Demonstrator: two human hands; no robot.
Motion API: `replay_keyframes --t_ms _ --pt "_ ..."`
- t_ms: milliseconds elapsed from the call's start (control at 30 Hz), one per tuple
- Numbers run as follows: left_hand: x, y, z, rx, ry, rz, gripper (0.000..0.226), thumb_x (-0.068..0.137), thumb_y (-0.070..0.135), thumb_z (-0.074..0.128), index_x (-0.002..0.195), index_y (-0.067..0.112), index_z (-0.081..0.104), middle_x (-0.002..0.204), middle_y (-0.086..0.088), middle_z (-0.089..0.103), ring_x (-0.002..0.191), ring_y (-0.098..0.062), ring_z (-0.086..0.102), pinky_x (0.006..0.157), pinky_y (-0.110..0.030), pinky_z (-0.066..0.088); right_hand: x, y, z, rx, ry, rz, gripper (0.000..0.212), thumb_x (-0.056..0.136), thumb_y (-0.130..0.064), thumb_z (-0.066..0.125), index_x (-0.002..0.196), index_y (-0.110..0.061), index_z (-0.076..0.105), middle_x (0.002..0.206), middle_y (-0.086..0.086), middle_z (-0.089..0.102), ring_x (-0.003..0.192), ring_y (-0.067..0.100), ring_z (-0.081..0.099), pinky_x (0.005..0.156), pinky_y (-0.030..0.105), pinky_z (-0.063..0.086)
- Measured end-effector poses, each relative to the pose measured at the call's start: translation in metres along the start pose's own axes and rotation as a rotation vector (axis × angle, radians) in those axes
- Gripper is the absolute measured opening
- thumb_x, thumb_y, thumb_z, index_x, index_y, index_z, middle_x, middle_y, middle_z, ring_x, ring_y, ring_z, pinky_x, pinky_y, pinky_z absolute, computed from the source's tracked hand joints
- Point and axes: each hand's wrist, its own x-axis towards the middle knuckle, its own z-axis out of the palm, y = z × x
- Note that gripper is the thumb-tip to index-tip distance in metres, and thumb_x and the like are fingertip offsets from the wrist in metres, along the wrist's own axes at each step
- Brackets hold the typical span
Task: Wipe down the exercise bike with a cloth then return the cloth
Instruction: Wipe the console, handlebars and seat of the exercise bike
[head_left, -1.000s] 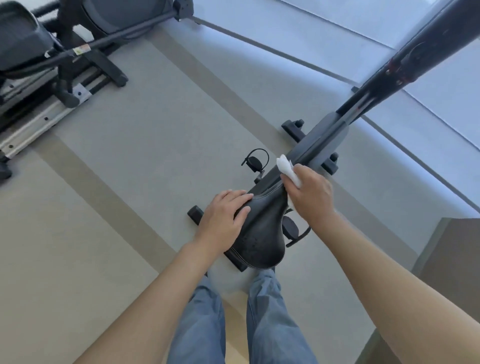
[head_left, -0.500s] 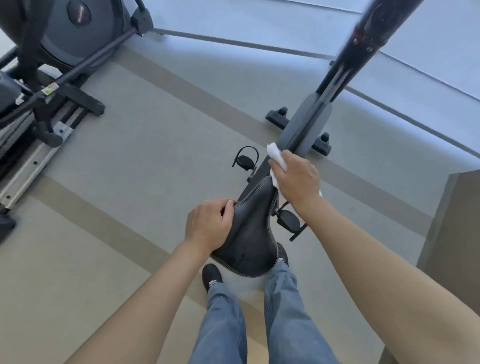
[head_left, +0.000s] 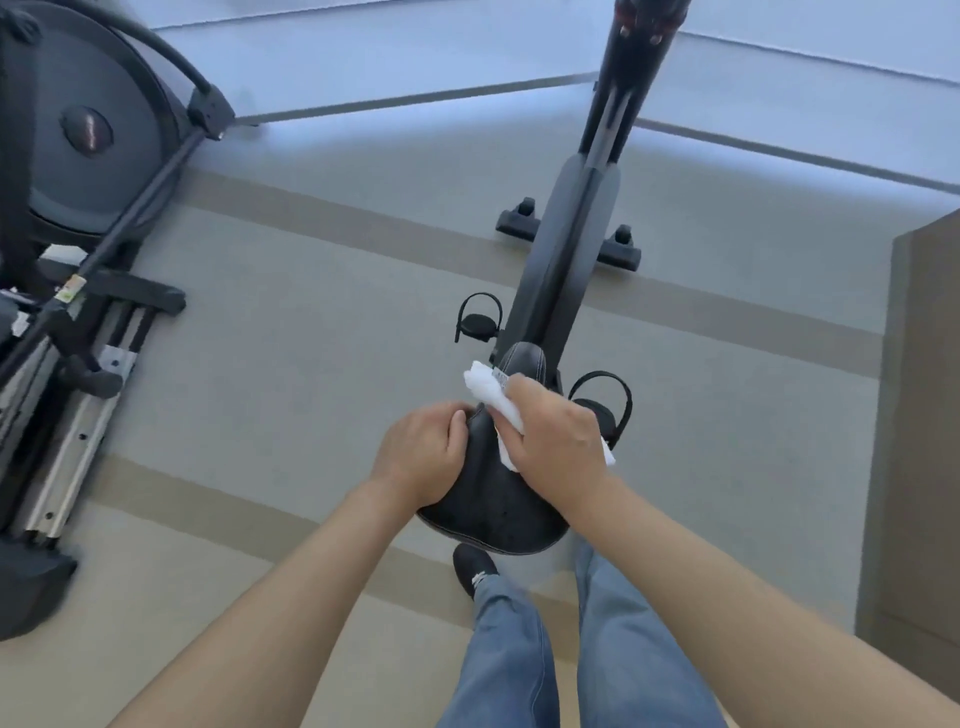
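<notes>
I look straight down on a black exercise bike (head_left: 566, 228) whose frame runs away from me towards the top of the view. Its black saddle (head_left: 493, 499) is just in front of my legs. My left hand (head_left: 421, 457) grips the saddle's left edge. My right hand (head_left: 558, 441) presses a white cloth (head_left: 485, 387) onto the narrow front half of the saddle; the cloth sticks out to the left of my fingers and a corner shows by my wrist. Both strapped pedals (head_left: 478, 322) flank the frame.
A large dark elliptical machine (head_left: 78, 156) with metal rails (head_left: 67, 441) fills the left side. A brown box or cabinet (head_left: 919, 415) stands at the right edge. Grey floor with tan stripes lies between them. My jeans and a black shoe (head_left: 472, 566) are below the saddle.
The view has swung so the bike frame now points straight up the frame. My right hand with the cloth has drawn back along the saddle towards me. My left hand stays on the saddle's edge.
</notes>
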Motion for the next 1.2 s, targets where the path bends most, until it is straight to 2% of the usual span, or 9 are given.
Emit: replay_keyframes --t_ms 167,333,400,500,733,833,1000,1133,1200 --pt "0.000 -0.002 0.000 -0.007 -0.006 0.006 0.056 0.097 0.039 0.023 0.117 0.027 0.073 0.104 0.001 0.076 0.099 -0.027 0.066 0.085 -0.042 0.052 0.088 0.020 0.010 0.034 -0.066 0.366 0.027 0.105 -0.039 0.053 0.090 -0.018 0.047 0.073 -0.004 0.054 0.074 0.035 0.059 0.061 0.036 0.032" --pt "-0.007 -0.001 0.000 -0.128 0.039 -0.035 0.045 0.097 0.046 0.034 0.110 0.034 0.076 0.090 0.011 0.075 0.089 -0.017 0.067 0.078 -0.037 0.053 0.061 0.009 0.000 0.010 -0.057 0.193 0.026 0.106 -0.041 0.052 0.088 -0.025 0.043 0.073 -0.010 0.046 0.070 0.024 0.049 0.058 0.033 0.028" --pt "-0.007 0.000 0.001 -0.159 0.055 -0.070 0.043 0.096 0.046 0.036 0.102 0.033 0.076 0.085 0.011 0.075 0.087 -0.017 0.068 0.073 -0.035 0.051 0.020 -0.006 -0.008 -0.023 -0.043 0.117 0.012 0.100 -0.032 0.064 0.102 -0.021 0.059 0.080 -0.008 0.053 0.067 0.026 0.057 0.054 0.032 0.037" --pt "-0.009 -0.001 0.001 -0.187 0.059 -0.107 0.036 0.090 0.041 0.040 0.085 0.023 0.070 0.076 0.003 0.072 0.083 -0.031 0.067 0.067 -0.041 0.048 -0.043 -0.035 -0.008 -0.110 -0.178 -0.013 0.026 0.085 -0.023 0.078 0.110 -0.017 0.072 0.080 0.000 0.062 0.061 0.027 0.063 0.047 0.031 0.039" --pt "-0.011 0.011 -0.002 -0.127 0.068 -0.138 0.040 0.095 0.038 0.034 0.092 0.038 0.074 0.087 0.010 0.075 0.088 -0.023 0.067 0.071 -0.035 0.049 0.010 -0.004 -0.018 -0.177 -0.212 -0.042 0.032 0.104 -0.033 0.056 0.129 -0.016 0.066 0.096 0.002 0.066 0.083 0.030 0.070 0.059 0.038 0.047" --pt "-0.010 0.012 -0.003 -0.115 0.086 -0.155 0.048 0.096 0.038 0.032 0.110 0.034 0.078 0.100 0.012 0.078 0.097 -0.018 0.069 0.084 -0.037 0.054 0.050 0.006 -0.017 -0.178 -0.191 0.038 0.025 0.108 -0.036 0.048 0.112 -0.015 0.061 0.091 -0.002 0.061 0.079 0.029 0.065 0.062 0.036 0.043" --pt "-0.008 0.008 -0.001 -0.108 0.072 -0.154 0.037 0.088 0.039 0.036 0.080 0.025 0.069 0.085 -0.003 0.075 0.089 -0.033 0.069 0.067 -0.038 0.045 0.000 -0.015 -0.015 -0.060 -0.210 -0.098 0.016 0.093 -0.028 0.072 0.100 -0.014 0.068 0.083 0.002 0.066 0.071 0.030 0.068 0.057 0.036 0.047" --pt "-0.009 0.005 -0.003 -0.135 0.047 -0.122 0.043 0.092 0.038 0.038 0.111 0.029 0.076 0.095 0.006 0.077 0.091 -0.021 0.067 0.077 -0.035 0.050 -0.048 -0.024 -0.018 0.044 -0.214 -0.162 0.028 0.084 -0.020 0.080 0.093 -0.023 0.054 0.064 -0.003 0.053 0.051 0.025 0.055 0.044 0.030 0.037" --pt "-0.010 0.004 -0.002 -0.132 0.051 -0.079 0.035 0.094 0.036 0.037 0.094 0.033 0.071 0.084 0.008 0.072 0.084 -0.024 0.064 0.067 -0.033 0.044 -0.040 -0.016 -0.016 -0.004 -0.185 -0.149 0.020 0.089 -0.022 0.078 0.093 -0.020 0.058 0.067 -0.002 0.055 0.053 0.027 0.058 0.045 0.032 0.040"
